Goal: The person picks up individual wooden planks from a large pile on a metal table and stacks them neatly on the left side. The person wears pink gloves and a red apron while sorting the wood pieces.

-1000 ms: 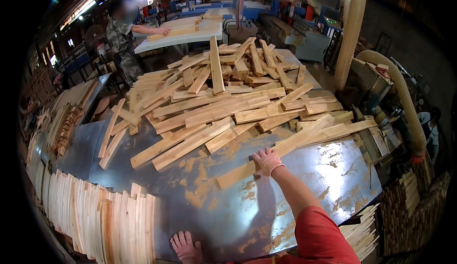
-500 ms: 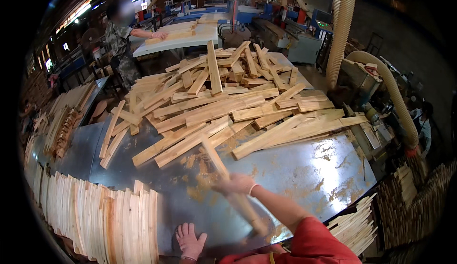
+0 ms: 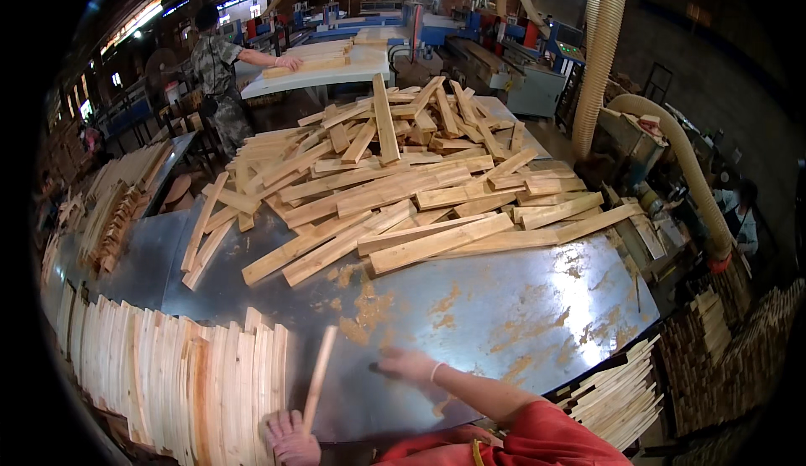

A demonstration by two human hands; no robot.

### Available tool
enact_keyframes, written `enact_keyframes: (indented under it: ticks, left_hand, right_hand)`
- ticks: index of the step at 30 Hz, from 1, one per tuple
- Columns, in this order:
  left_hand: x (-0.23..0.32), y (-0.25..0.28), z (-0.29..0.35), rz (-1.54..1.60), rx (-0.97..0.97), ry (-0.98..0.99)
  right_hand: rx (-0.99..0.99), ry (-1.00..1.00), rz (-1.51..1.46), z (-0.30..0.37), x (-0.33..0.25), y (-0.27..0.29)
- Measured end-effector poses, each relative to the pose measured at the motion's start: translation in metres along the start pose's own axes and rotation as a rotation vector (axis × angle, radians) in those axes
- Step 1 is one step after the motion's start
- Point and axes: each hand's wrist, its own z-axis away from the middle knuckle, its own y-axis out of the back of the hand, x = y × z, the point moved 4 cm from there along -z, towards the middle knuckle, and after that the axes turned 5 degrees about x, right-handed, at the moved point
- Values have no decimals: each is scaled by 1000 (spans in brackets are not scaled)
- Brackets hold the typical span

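My left hand (image 3: 291, 441), in a pinkish glove, is at the near right end of a long row of pale wooden slats (image 3: 189, 382) packed side by side. Its fingers lie stretched out against the end of the row. One single wooden slat (image 3: 319, 378) leans at a slant beside that hand, its lower end touching or just behind it. My right hand (image 3: 409, 365), also gloved and a little blurred, is over the metal tabletop (image 3: 478, 315) to the right of this slat, apart from it. Its fingers point left with nothing seen in them.
A big loose heap of wooden boards (image 3: 403, 185) covers the table's far half. Sawdust patches (image 3: 369, 315) dot the metal. More slats (image 3: 617, 395) are stacked off the right edge. A co-worker (image 3: 220, 80) stands at a far white table (image 3: 315, 81); a ribbed hose (image 3: 600, 63) hangs at right.
The slat has gone from my right hand to beside my left hand, near the row. My left hand has moved left onto the row's end. A board at the heap's front has shifted left.
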Motion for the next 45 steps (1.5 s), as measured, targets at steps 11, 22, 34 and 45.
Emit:
enact_keyframes:
  ticks: [11, 22, 34, 45]
  left_hand:
    - [96, -50, -62, 211, 229, -41]
    - [121, -80, -69, 118, 330, -57]
    - [121, -75, -66, 136, 326, -77]
    - [102, -96, -81, 194, 377, -262]
  right_hand:
    - [590, 393, 592, -113, 1, 198]
    - [412, 214, 1232, -164, -40, 271]
    - [293, 140, 1070, -140, -31, 223]
    - [291, 53, 912, -29, 32, 149]
